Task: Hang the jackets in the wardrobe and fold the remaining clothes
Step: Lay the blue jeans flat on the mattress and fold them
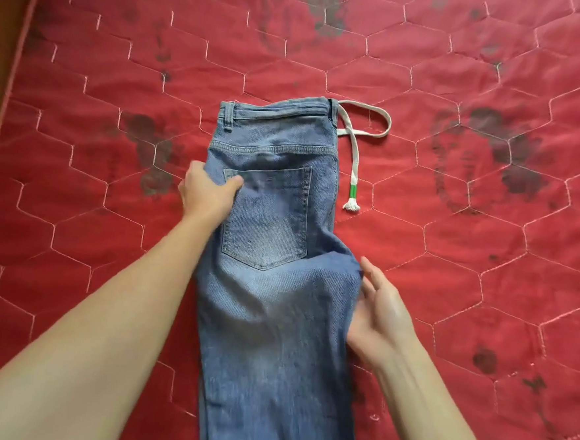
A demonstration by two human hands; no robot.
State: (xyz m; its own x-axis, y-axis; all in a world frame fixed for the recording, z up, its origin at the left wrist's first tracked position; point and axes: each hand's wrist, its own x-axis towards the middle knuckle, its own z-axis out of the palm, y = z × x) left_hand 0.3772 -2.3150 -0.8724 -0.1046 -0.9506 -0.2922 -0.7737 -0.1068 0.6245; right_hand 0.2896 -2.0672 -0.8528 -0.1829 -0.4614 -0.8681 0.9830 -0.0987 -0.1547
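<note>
A pair of light blue jeans point(277, 287) lies folded lengthwise on the red quilted bedspread point(451, 248), waistband at the far end and back pocket facing up. A white drawstring point(355, 148) with a green band near its tassel trails from the waistband to the right. My left hand point(206, 193) grips the jeans' left edge beside the pocket, thumb on top and fingers tucked under the cloth. My right hand point(378, 315) is flat with straight fingers against the jeans' right edge, just below the seat. The lower legs run out of the frame's bottom.
The red bedspread has hexagon stitching and dark flower prints on every side of the jeans. A brown wooden edge point(1, 62) runs along the far left. No other clothes are in view.
</note>
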